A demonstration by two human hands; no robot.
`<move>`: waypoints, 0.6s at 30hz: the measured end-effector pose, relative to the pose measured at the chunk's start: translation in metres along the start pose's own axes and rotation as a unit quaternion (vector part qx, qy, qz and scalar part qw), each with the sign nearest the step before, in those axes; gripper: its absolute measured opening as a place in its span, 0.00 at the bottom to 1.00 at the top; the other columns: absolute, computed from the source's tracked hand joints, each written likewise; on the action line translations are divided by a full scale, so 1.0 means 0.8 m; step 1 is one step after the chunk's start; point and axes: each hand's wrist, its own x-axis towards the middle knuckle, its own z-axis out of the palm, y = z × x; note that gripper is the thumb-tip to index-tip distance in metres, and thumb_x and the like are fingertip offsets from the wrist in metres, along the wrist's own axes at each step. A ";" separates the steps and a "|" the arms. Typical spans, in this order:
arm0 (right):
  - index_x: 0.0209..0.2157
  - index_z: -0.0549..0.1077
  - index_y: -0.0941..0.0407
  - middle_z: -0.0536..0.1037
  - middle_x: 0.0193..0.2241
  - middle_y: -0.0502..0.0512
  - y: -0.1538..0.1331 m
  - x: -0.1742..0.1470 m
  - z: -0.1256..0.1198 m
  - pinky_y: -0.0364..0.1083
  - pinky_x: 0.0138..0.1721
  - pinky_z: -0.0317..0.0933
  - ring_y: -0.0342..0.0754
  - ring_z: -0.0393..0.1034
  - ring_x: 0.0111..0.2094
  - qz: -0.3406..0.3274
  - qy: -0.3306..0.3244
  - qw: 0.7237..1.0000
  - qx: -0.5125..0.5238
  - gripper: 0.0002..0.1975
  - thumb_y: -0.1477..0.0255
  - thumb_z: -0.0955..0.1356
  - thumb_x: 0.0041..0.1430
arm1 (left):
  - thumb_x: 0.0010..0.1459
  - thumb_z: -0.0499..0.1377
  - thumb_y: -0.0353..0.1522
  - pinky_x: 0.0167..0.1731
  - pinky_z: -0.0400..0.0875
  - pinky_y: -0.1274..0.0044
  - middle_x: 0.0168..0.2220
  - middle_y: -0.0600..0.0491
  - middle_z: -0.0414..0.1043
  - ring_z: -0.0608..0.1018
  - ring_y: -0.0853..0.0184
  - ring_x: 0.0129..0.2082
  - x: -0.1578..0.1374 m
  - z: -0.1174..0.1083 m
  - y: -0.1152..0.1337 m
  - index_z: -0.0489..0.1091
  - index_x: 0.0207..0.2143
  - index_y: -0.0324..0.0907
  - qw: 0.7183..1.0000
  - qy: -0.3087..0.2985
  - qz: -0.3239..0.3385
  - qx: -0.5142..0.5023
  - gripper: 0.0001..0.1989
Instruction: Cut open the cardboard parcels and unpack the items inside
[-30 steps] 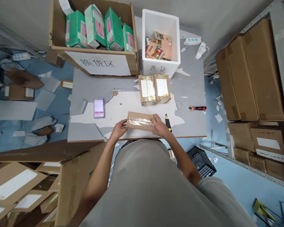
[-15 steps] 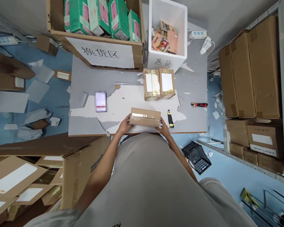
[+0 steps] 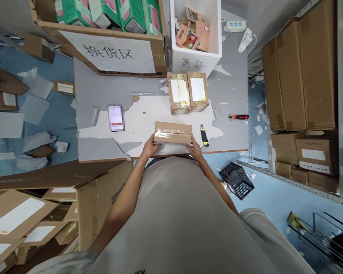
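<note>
The 2 hands pinch a taped box between them: the left hand presses on its left end, the right hand on its right end. The box lies lengthwise across the person's front, its long sides running from palm to palm, with shiny tape along the side facing the body. Whether its base touches the table cannot be told.

The table's front edge runs just on the body side of the grip, and the shirt comes close to it, so room there is tight. Beyond the box, a strip of white patch separates it from 2 labelled boxes, which stand side by side. Past them rise a white tub and, to its left, a large carton.

Right of the grip, a yellow-and-black cutter lies near the right hand, its blade end pointing away from the body. Farther right, a red-and-black knife sits by the table's right edge. Left of the grip, a wider stretch of tabletop reaches past a blurred phone to the left edge.
</note>
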 end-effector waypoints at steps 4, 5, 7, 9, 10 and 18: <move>0.82 0.67 0.52 0.84 0.69 0.62 -0.003 -0.002 -0.002 0.63 0.66 0.79 0.63 0.83 0.64 0.011 0.038 0.999 -0.001 0.45 0.48 0.72 0.71 | 0.55 0.72 0.43 0.62 0.82 0.59 0.59 0.39 0.84 0.85 0.49 0.56 -0.002 -0.015 0.001 0.78 0.68 0.39 0.999 0.005 0.041 0.015 0.39; 0.81 0.68 0.53 0.84 0.68 0.64 -0.004 -0.001 -0.004 0.62 0.65 0.79 0.63 0.83 0.63 0.005 0.047 0.999 0.005 0.44 0.46 0.70 0.72 | 0.56 0.72 0.46 0.62 0.82 0.60 0.59 0.39 0.83 0.85 0.50 0.56 -0.002 -0.019 0.001 0.78 0.68 0.39 0.998 0.020 0.050 0.020 0.39; 0.78 0.72 0.54 0.84 0.68 0.67 -0.006 0.004 -0.009 0.60 0.63 0.79 0.63 0.82 0.65 -0.014 0.058 0.998 0.017 0.43 0.41 0.67 0.75 | 0.60 0.72 0.49 0.61 0.83 0.60 0.56 0.39 0.82 0.85 0.52 0.54 -0.003 -0.026 0.000 0.79 0.67 0.39 0.997 0.049 0.059 0.027 0.38; 0.72 0.77 0.53 0.85 0.66 0.66 -0.006 0.013 -0.013 0.60 0.63 0.79 0.63 0.82 0.64 -0.027 0.054 0.998 0.008 0.40 0.39 0.66 0.75 | 0.62 0.70 0.50 0.62 0.82 0.60 0.52 0.42 0.83 0.85 0.54 0.52 -0.004 -0.027 -0.002 0.80 0.66 0.39 0.997 0.053 0.057 0.029 0.36; 0.69 0.80 0.53 0.87 0.64 0.66 -0.005 0.019 -0.014 0.60 0.63 0.79 0.63 0.82 0.62 -0.028 0.047 0.998 -0.003 0.39 0.39 0.66 0.75 | 0.63 0.70 0.49 0.62 0.82 0.60 0.50 0.43 0.84 0.85 0.54 0.51 -0.004 -0.025 -0.004 0.81 0.65 0.39 0.997 0.045 0.051 0.029 0.34; 0.68 0.80 0.55 0.82 0.70 0.70 0.044 0.024 -0.018 0.67 0.69 0.76 0.65 0.79 0.68 0.054 0.083 0.994 0.037 0.38 0.42 0.66 0.74 | 0.69 0.63 0.56 0.62 0.82 0.59 0.62 0.38 0.85 0.88 0.50 0.56 -0.025 -0.011 -0.027 0.82 0.62 0.40 0.998 0.032 -0.032 -0.034 0.33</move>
